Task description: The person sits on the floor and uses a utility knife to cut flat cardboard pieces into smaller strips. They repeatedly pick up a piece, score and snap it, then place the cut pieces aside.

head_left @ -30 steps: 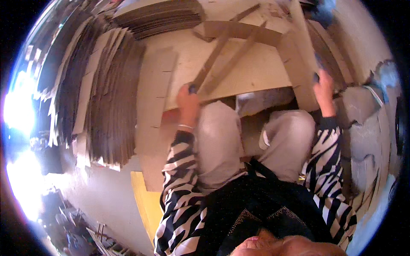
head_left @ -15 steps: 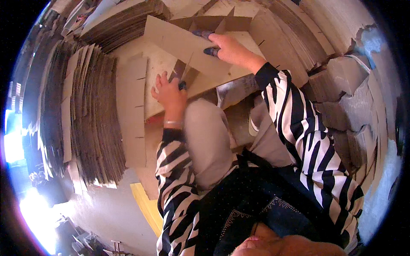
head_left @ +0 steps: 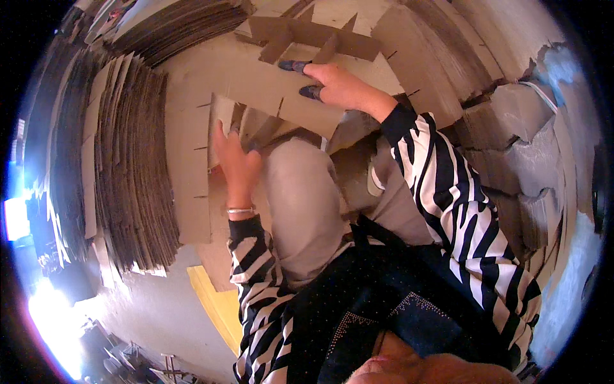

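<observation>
My right hand (head_left: 342, 88) reaches over a pale work board from the right. Dark coverings wrap its thumb and forefinger, which are stretched out and apart. Just beyond the fingertips lies a slotted cardboard divider grid (head_left: 358, 46), its strips crossing upright. My left hand (head_left: 238, 168), slightly blurred, is at the board's near left with one finger extended and the thumb apart; the other fingers are partly hidden. Beside it, in front of my knee, is a cardboard piece (head_left: 288, 107) with dark slots. Whether the left hand touches this piece is unclear.
Tall stacks of cardboard sheets (head_left: 131, 166) stand on the left, with another stack (head_left: 185, 29) at the far left. More slotted sheets (head_left: 425, 61) and bundled cardboard (head_left: 499, 121) line the right. A yellow strip (head_left: 214, 307) lies at lower left.
The large cardboard sheet under my right hand has come down from its raised slant, uncovering the divider grid. My left hand has moved left and nearer; my right hand has shifted slightly left.
</observation>
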`<state>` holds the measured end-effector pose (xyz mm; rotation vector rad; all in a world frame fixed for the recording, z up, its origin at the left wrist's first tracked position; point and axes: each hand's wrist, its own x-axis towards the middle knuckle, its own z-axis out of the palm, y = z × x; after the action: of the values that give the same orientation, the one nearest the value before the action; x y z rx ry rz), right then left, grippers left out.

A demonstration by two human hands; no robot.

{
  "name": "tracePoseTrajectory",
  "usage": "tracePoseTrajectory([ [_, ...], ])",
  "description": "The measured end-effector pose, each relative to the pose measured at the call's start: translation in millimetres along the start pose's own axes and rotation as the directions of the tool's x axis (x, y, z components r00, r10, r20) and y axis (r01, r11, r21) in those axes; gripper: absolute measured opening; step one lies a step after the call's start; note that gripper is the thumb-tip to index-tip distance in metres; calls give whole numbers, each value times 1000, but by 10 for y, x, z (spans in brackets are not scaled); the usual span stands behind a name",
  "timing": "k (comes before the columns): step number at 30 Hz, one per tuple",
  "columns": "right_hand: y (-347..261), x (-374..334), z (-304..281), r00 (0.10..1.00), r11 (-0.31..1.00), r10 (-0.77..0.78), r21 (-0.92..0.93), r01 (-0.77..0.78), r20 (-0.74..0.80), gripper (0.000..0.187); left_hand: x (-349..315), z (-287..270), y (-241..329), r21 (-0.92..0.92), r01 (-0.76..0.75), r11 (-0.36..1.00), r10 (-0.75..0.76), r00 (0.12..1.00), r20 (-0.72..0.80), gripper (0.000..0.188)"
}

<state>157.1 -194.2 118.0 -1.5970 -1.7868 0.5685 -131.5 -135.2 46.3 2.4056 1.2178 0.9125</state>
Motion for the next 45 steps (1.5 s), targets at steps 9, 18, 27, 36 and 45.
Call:
tracePoseTrajectory([
  [9, -107, 116, -126, 993, 953, -111, -289, 96, -38, 31, 355, -43, 171, 446, -36, 894, -77, 970, 233, 43],
  [18, -280, 321, -210, 996, 887, -63, -454, 87, 69, 34, 312, 2, 352, 546, -130, 827, 7, 975, 220, 32],
  [27, -277, 270, -106, 990, 891, -114, -433, 140, 86, 33, 173, -96, 314, 459, -118, 881, -39, 947, 318, 34],
  [36, -203, 48, 35, 989, 881, -106, -452, 142, 104, 29, 295, 37, 72, 391, -84, 917, -18, 968, 251, 43],
  [45, 139, -152, 336, 994, 908, -75, -407, 101, 80, 29, 594, 71, -33, 341, -79, 937, 14, 982, 189, 54],
])
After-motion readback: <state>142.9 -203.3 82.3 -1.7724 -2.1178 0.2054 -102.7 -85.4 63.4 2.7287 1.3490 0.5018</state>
